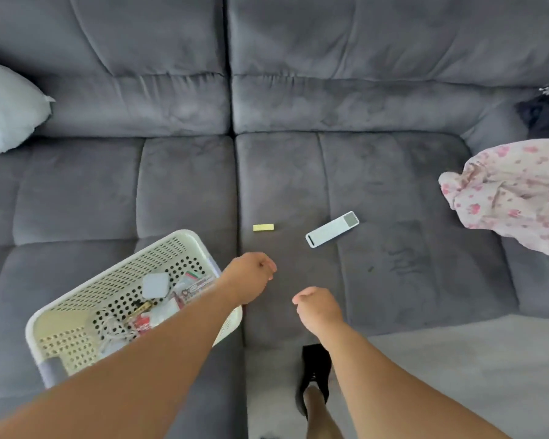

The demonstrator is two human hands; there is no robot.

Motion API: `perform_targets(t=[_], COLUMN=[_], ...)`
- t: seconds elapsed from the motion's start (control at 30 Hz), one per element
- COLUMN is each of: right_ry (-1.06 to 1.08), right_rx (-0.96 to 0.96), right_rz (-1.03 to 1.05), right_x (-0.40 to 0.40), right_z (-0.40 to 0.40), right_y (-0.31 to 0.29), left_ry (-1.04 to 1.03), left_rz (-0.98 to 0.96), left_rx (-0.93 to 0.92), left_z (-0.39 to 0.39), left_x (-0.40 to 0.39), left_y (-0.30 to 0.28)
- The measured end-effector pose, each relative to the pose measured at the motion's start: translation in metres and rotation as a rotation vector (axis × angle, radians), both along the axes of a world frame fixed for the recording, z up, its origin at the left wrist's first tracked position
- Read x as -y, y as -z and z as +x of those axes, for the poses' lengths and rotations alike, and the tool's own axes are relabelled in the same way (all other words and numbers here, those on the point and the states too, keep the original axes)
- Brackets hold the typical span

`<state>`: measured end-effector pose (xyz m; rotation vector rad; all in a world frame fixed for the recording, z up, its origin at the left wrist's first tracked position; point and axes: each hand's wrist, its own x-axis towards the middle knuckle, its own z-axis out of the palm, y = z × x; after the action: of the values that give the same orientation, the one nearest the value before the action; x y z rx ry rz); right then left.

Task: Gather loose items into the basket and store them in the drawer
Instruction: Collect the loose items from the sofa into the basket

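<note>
I've got both hands over the seat, my left hand (251,275) and right hand (314,307) each loosely curled on nothing, the basket (61,315) tilted just left with small things in it. I'd take the near yellow block (263,227) first, then the white remote (332,229) beside it. The grey sofa (393,90) is soft plush, so pinch from the sides; a floral cloth (517,191) lies far right.

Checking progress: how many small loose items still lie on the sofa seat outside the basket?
2: a yellow block ahead of the left hand, and a white remote to its right. Others may be hidden under the floral cloth.
</note>
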<state>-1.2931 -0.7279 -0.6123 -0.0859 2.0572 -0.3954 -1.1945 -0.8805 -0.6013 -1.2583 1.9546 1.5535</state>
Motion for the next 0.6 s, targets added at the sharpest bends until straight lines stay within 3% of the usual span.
perform_targets(t=[0.13, 0.27, 0.43, 0.6], right_ry=[-0.252, -0.575, -0.853, -1.239], right_rx=[0.022, -0.056, -0.446, -0.554], right_rz=[0.071, 0.122, 0.059, 0.044], right_x=[-0.013, -0.006, 0.035, 0.045], right_z=[-0.085, -0.155, -0.202, -0.208], right_y=[0.046, 0.084, 0.122, 0.152], left_ry=[0.029, -0.021, 0.014, -0.032], left_rz=[-0.284, -0.353, -0.728, -0.604], left_rx=[0.134, 0.396, 0.420, 0.392], left_z=[-0.110, -0.144, -0.110, -0.048], left_x=[0.008, 0.009, -0.043, -0.115], left_y=[0.093, 0.166, 0.183, 0.166])
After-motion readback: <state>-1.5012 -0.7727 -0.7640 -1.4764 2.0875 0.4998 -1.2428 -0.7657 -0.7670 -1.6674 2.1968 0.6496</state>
